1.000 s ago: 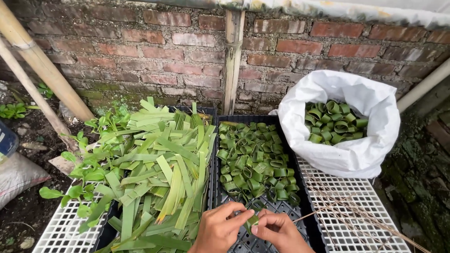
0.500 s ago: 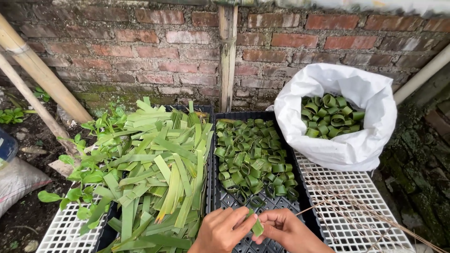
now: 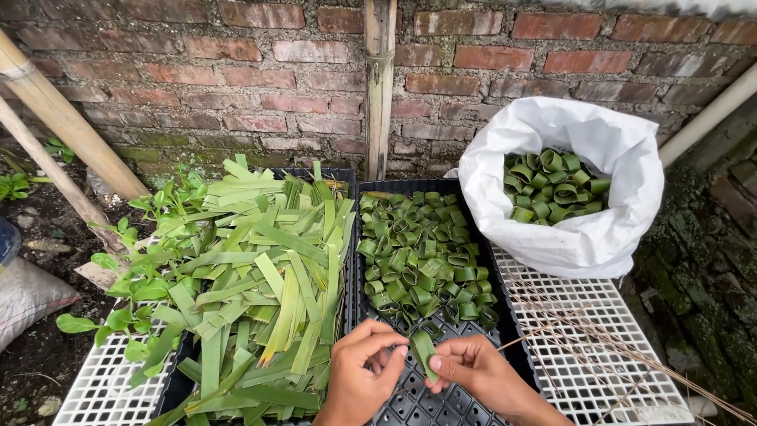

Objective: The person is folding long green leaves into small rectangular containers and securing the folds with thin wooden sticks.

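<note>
My left hand point(image 3: 361, 374) and my right hand point(image 3: 473, 371) meet at the bottom centre, both pinching a short strip of green leaf point(image 3: 423, 349) between their fingertips. They hover over a black plastic crate point(image 3: 426, 402) that holds a heap of rolled leaf rings point(image 3: 419, 260) at its far end. To the left lies a thick pile of flat cut leaf strips point(image 3: 260, 284) on another black crate.
A white sack point(image 3: 587, 237) at the right is part filled with rolled leaf rings. White plastic grids point(image 3: 579, 359) flank the crates; thin sticks point(image 3: 599, 331) lie on the right one. A brick wall point(image 3: 315, 79), bamboo poles point(image 3: 55, 118) and a central post point(image 3: 380, 87) stand behind.
The view has shifted slightly. My fingers have worked the leaf strip, which now stands more upright between both hands.
</note>
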